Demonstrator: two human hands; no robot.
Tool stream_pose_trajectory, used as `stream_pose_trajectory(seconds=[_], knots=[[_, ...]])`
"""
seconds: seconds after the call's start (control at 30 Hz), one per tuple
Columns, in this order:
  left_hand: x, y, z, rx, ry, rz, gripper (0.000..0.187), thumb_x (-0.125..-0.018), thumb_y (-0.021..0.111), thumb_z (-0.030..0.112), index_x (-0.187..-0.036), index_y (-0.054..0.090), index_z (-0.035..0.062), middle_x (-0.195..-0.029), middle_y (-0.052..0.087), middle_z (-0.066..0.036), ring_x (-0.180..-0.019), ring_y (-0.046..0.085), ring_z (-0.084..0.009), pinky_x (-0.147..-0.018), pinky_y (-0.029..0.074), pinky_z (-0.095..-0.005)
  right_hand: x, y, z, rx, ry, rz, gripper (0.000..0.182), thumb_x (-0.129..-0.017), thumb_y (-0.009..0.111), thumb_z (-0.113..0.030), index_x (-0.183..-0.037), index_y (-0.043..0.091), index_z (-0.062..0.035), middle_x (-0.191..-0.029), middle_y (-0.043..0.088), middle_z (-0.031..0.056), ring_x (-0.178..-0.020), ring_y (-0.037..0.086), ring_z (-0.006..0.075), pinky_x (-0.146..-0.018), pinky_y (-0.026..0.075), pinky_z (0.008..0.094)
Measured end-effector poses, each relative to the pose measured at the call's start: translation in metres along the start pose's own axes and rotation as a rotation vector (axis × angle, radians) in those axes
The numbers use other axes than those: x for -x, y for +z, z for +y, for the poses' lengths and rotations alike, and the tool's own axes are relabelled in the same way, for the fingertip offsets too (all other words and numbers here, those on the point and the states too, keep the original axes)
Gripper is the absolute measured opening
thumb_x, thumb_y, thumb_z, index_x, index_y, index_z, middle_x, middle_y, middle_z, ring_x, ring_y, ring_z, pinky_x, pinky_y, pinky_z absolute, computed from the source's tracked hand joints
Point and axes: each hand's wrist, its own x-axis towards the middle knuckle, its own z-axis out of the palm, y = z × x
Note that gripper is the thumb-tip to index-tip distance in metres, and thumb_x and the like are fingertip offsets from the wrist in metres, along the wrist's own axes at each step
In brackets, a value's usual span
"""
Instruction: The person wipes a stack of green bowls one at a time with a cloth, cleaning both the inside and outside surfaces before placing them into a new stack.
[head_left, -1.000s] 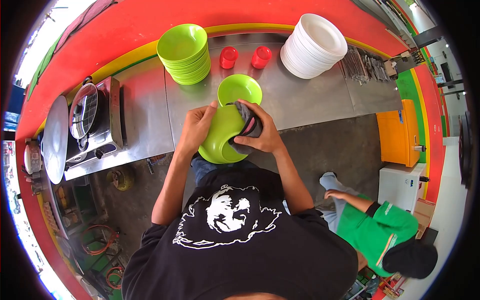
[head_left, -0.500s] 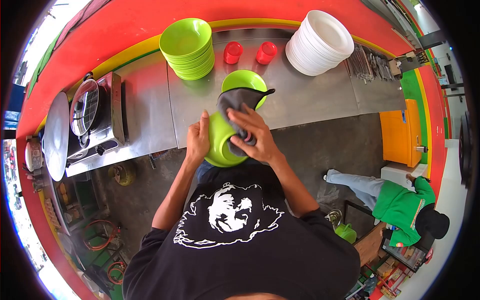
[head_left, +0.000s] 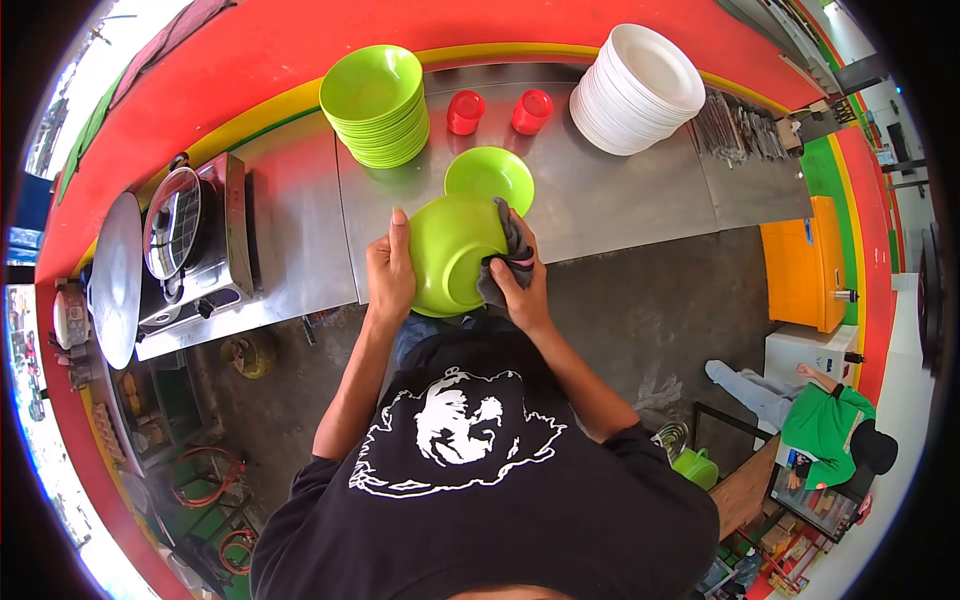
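Note:
Between my hands a green bowl (head_left: 450, 255) is tilted so that its outer base faces me. My left hand (head_left: 392, 268) grips its left side, thumb pointing up along the wall and the fingers hidden behind. On the right side my right hand (head_left: 526, 285) presses a dark grey cloth (head_left: 514, 240) round the rim, thumb on the outside. Just beyond, a second green bowl (head_left: 490, 178) rests upright on the steel counter (head_left: 620, 205). Farther back stands a stack of green bowls (head_left: 378, 115).
Two red cups (head_left: 466, 112) and a stack of white plates (head_left: 640, 90) stand at the back, with cutlery (head_left: 735, 128) to their right. A lidded pan (head_left: 172, 225) sits on the stove (head_left: 228, 235) at left. A person in green (head_left: 825, 435) is at lower right.
My right hand and the cloth have moved from across the bowl's base to its right rim. The bowl has turned in my hands. The person in green has shifted right.

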Motion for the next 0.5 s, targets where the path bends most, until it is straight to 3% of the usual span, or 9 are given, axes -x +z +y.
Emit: stream_pose_trajectory(seconds=[0.1,0.17,0.3,0.4,0.5], knots=[[0.002,0.003,-0.01,0.0,-0.005,0.066,0.065,-0.108,0.04,0.046,-0.073,0.066,-0.0016,-0.06,0.052,0.006,-0.055,0.039,-0.0033,-0.048,0.032,-0.0273,0.003,0.006,0.002,-0.024,0.002,0.056,0.07,-0.091,0.073,-0.016,-0.15,0.038,-0.0012,-0.149,0.044,0.013,-0.137,0.043,0.0234,-0.115,0.031,0.0367],[0.001,-0.005,-0.014,-0.063,-0.048,-0.003,0.062,-0.108,0.041,0.046,-0.084,0.07,-0.0028,-0.067,0.061,0.001,-0.057,0.047,-0.0036,-0.05,0.038,-0.0238,0.0,-0.005,0.002,0.001,0.022,0.029,0.071,-0.088,0.075,-0.016,-0.149,0.041,-0.0008,-0.149,0.045,0.0137,-0.137,0.044,0.0244,-0.115,0.031,0.0371],[-0.003,-0.005,-0.019,-0.238,-0.073,-0.154,0.061,-0.108,0.042,0.046,-0.088,0.071,-0.004,-0.071,0.066,-0.001,-0.058,0.051,-0.0037,-0.051,0.041,-0.0223,-0.025,-0.024,-0.026,0.275,-0.144,-0.262,0.074,-0.078,0.084,-0.017,-0.143,0.051,-0.001,-0.146,0.048,0.0167,-0.137,0.046,0.0294,-0.114,0.034,0.039],[-0.004,0.002,-0.009,-0.238,-0.057,-0.145,0.063,-0.107,0.044,0.047,-0.069,0.064,0.0006,-0.055,0.044,0.007,-0.054,0.035,-0.0035,-0.046,0.026,-0.0303,-0.034,-0.022,-0.045,0.337,-0.179,-0.361,0.074,-0.077,0.084,-0.017,-0.141,0.053,-0.0011,-0.143,0.051,0.017,-0.134,0.049,0.0298,-0.113,0.035,0.0386],[-0.003,0.003,0.003,-0.148,-0.117,-0.174,0.06,-0.107,0.046,0.045,-0.074,0.067,-0.0012,-0.058,0.052,0.005,-0.053,0.043,-0.004,-0.046,0.034,-0.028,-0.034,-0.022,-0.044,0.31,-0.152,-0.307,0.072,-0.076,0.085,-0.016,-0.139,0.055,0.0003,-0.138,0.054,0.0164,-0.131,0.052,0.0283,-0.111,0.037,0.0375]])
